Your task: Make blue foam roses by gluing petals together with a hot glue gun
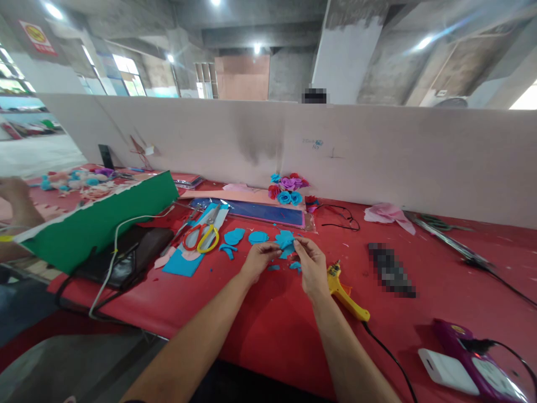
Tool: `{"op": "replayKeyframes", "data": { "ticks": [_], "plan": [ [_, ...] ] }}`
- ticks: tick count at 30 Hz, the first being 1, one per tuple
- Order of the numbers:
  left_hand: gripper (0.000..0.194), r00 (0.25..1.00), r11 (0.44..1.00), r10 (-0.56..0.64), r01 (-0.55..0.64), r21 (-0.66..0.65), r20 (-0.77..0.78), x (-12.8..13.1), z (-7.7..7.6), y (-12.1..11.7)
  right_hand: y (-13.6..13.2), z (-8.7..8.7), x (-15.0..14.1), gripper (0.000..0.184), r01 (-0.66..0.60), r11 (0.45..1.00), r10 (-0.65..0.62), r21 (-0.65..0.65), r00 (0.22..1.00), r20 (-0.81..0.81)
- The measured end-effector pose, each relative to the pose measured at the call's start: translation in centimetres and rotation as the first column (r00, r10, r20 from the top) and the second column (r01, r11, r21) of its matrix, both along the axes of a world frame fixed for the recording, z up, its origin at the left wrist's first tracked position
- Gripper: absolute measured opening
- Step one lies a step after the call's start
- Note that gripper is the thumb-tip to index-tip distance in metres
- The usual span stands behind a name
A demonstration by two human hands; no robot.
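Observation:
Over the red table, my left hand (pixel 259 259) and my right hand (pixel 312 262) are close together, fingers pinched. Between them is a blue petal-shaped piece (pixel 286 239), thin like foam sheet or paper. The right fingertips grip its right edge. The left fingertips are closed at its lower left; what exactly they pinch is too small to make out. Flat stacks of cut blue petals (pixel 258 238) lie just beyond my left hand, beside another blue stack (pixel 234 236). Small blue scraps lie under the hands. A yellow glue gun (pixel 346 294) rests right of my right hand.
Scissors with red and yellow handles (pixel 202 237) lie on blue sheets (pixel 183 265) at left. Artificial flowers (pixel 289 190) stand by the white partition (pixel 201 134). A green board (pixel 104 221) separates another person's arm (pixel 19 204). A purple power strip (pixel 482 358) sits at right, with cords.

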State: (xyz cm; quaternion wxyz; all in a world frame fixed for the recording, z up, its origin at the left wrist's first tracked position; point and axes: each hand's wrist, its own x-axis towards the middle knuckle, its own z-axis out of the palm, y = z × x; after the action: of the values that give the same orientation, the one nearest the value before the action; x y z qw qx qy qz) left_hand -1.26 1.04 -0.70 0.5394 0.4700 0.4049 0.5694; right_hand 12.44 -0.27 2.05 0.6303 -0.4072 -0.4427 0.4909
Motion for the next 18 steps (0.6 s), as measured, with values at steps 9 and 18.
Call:
{"op": "replayKeyframes", "data": {
  "ticks": [9, 18],
  "plan": [
    [0.020, 1.000, 1.000, -0.029, 0.029, 0.010, 0.008, -0.1, 0.4, -0.2, -0.2, 0.5, 0.4, 0.024, -0.074, 0.997, 0.075, 0.025, 0.997, -0.028],
    [0.021, 0.995, 0.995, -0.099, 0.099, 0.006, -0.002, -0.1, 0.7, -0.4, -0.6, 1.2, 0.5, 0.040, -0.189, 0.982, 0.188, 0.003, 0.981, 0.042]
  ]
}}
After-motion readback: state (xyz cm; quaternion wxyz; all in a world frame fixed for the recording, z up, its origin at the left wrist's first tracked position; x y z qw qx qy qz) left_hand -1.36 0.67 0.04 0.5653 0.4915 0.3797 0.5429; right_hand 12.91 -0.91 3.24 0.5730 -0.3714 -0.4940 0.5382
